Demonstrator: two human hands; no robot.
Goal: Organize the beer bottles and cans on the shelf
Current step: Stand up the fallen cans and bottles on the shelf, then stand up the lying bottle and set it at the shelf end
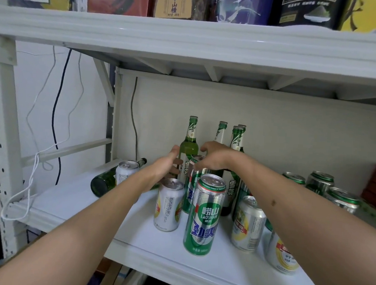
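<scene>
Head view: left hand fingers grip upright green bottle; right hand fingers curl over tall can.

Upright green glass bottles: four, grouped at the back of the white shelf. The tallest-standing one is at the left of the group; the other three cluster to its right.

Bottles lying on their side: one dark green bottle, at the left.

Tall green cans: at least two, one in front and one behind it, partly hidden.

Short silver-and-yellow cans: four.

Short green-topped cans at the far right: three.

Hands in view: two.
</scene>
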